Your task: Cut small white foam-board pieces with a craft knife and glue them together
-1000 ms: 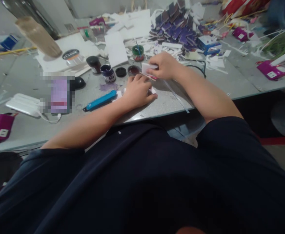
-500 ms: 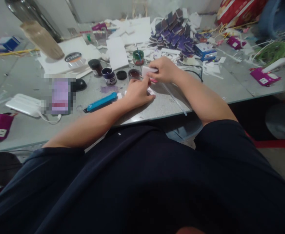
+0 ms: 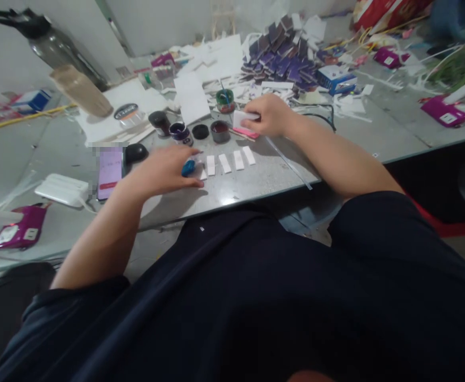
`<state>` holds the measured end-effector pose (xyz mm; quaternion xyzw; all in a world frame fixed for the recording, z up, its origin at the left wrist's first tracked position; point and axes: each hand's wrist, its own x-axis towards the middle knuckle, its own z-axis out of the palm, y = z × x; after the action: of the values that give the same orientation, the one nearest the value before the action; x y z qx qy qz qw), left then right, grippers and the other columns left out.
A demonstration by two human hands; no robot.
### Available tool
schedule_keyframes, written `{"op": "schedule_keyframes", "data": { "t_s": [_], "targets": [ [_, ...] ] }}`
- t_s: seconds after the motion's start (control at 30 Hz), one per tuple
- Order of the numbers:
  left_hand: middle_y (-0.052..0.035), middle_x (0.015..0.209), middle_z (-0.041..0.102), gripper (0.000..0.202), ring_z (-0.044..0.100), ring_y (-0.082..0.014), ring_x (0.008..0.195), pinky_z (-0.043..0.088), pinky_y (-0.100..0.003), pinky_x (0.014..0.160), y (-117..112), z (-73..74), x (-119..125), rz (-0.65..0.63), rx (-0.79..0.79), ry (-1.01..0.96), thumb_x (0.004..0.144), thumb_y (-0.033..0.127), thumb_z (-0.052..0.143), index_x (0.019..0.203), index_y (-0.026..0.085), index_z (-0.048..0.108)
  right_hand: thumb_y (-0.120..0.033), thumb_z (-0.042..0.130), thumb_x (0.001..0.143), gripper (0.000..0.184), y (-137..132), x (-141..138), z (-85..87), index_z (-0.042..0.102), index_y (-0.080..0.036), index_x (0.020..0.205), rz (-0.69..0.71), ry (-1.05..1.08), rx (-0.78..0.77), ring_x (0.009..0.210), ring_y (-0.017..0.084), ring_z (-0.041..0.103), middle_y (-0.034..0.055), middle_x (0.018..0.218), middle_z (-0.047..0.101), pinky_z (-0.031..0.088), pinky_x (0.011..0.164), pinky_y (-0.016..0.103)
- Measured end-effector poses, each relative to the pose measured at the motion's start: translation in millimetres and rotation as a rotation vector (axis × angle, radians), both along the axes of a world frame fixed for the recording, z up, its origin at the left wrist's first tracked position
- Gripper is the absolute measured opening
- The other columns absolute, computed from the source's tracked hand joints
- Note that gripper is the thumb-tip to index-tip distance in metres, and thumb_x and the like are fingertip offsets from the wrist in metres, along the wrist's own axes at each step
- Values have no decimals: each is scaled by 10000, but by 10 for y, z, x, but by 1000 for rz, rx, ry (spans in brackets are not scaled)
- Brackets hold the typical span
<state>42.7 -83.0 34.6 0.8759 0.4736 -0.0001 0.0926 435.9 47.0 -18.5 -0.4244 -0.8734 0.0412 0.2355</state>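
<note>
My right hand [image 3: 269,114] is closed on a small stack of white pieces [image 3: 242,118] with a pink strip under it, just behind the paint pots. My left hand [image 3: 164,171] lies over the blue utility knife [image 3: 188,167], whose tip shows past the fingers; the fingers look spread and flat, slightly blurred. Between the hands a row of several small white strips [image 3: 231,161] lies side by side on the grey table [image 3: 256,180].
Paint pots [image 3: 180,132] and a lid [image 3: 200,131] stand behind the strips. A green pot with a brush [image 3: 225,100], white sheets [image 3: 191,97], a heap of purple pieces [image 3: 280,50], a phone [image 3: 110,165], a black mouse [image 3: 136,153], a white power bank [image 3: 61,189] and a bottle [image 3: 45,37] surround them.
My left hand has slid left off the white strips onto the blue knife, uncovering the row of strips. My right hand stays on its stack. The view has shifted.
</note>
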Motion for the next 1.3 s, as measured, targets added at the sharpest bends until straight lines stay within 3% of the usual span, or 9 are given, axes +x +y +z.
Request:
{"op": "schedule_keyframes", "data": {
  "t_s": [0.13, 0.23, 0.53, 0.8, 0.97, 1.1, 1.2, 1.3],
  "targets": [
    [-157, 1725, 835, 814, 751, -497, 1633, 599, -690, 1427, -13, -375, -40, 83, 22, -121, 971, 626, 929, 1720, 360, 753, -513, 858, 1084, 361, 2, -1, -8, 605, -329, 904, -35, -1, -14, 1010, 405, 719, 88, 905, 708, 556, 961, 560],
    [-132, 1642, 863, 738, 770, -482, 1588, 640, -697, 1386, 6, -478, -28, 129, 24, -178, 974, 589, 938, 1667, 413, 756, -527, 850, 1093, 325, 11, 1, -30, 645, -330, 935, -29, -19, -5, 1068, 425, 737, 104, 937, 726, 570, 980, 578],
    [-171, 1623, 869, 777, 829, -509, 1513, 671, -689, 1356, -105, -230, -403, 203, -71, -138, 926, 634, 935, 1622, 339, 754, -698, 814, 1121, 473, 45, 64, -8, 624, -343, 874, 25, 39, 43, 1046, 389, 741, 103, 832, 686, 560, 962, 545],
    [-197, 1622, 861, 813, 840, -524, 1486, 676, -677, 1348, -164, -150, -732, 225, -80, -77, 914, 745, 890, 1577, 290, 773, -633, 757, 1115, 435, 83, 45, -64, 574, -332, 860, 68, 17, 77, 963, 295, 703, 71, 861, 699, 534, 956, 491],
    [-243, 1692, 839, 948, 816, -514, 1548, 646, -679, 1405, -160, -84, -865, 193, -95, -5, 942, 805, 794, 1647, 174, 751, -488, 753, 1121, 352, 23, 25, -79, 562, -311, 884, 74, -8, 69, 1044, 332, 767, 86, 924, 745, 575, 998, 504],
    [-260, 1813, 778, 947, 732, -519, 1696, 568, -683, 1488, -152, -28, -718, 89, -19, 32, 1015, 699, 826, 1759, 127, 703, -502, 754, 1138, 334, 7, 25, -103, 618, -319, 893, 97, 29, 7, 1135, 365, 786, 107, 941, 765, 596, 1033, 529],
    [-289, 1898, 704, 961, 657, -513, 1784, 498, -650, 1537, -112, -61, -349, 52, 58, 55, 1123, 651, 816, 1859, 62, 631, -525, 805, 1148, 282, 5, 34, -123, 740, -317, 968, 99, 71, -53, 1205, 396, 787, 122, 976, 802, 622, 1018, 534],
    [-293, 1882, 691, 993, 659, -563, 1750, 517, -679, 1484, -9, -165, 113, 52, 77, 106, 1120, 730, 902, 1878, 142, 645, -510, 759, 1175, 244, -28, 13, -149, 848, -291, 1115, 160, 0, -18, 1176, 402, 800, 126, 1108, 861, 623, 994, 547]
  ]
}}
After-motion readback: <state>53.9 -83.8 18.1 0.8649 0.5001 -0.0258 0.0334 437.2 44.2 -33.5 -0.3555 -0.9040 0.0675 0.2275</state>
